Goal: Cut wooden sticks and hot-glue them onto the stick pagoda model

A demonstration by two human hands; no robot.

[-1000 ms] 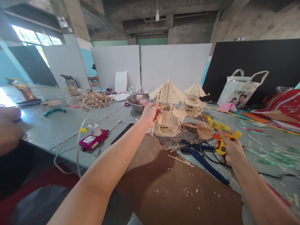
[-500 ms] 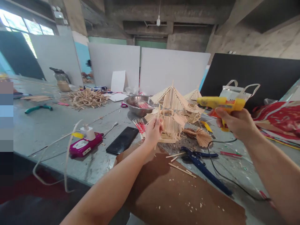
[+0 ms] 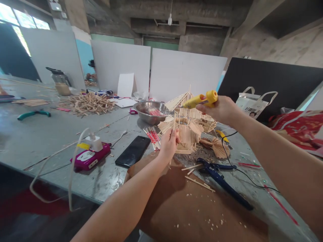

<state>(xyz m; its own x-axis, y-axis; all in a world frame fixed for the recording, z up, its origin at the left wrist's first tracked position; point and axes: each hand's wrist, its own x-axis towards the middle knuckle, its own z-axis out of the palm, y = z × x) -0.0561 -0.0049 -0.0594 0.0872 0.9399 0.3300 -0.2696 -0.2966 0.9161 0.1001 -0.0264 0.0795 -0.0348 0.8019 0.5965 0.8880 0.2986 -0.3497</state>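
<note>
A small pavilion model built of thin wooden sticks stands on the grey table. My left hand is closed on a thin wooden stick, held upright against the model's left side. My right hand grips a yellow glue gun above the model, its nozzle pointing left at the roof. The gun's black cord trails down over the table to the right.
A brown board lies in front of the model with loose sticks and blue cutters. Left are a black phone, a magenta power strip, a steel bowl, a stick pile and green pliers. Bags sit right.
My right hand lifted the glue gun off the table and swung it left over the model's roof. My left hand stayed at the model's left side with the stick.
</note>
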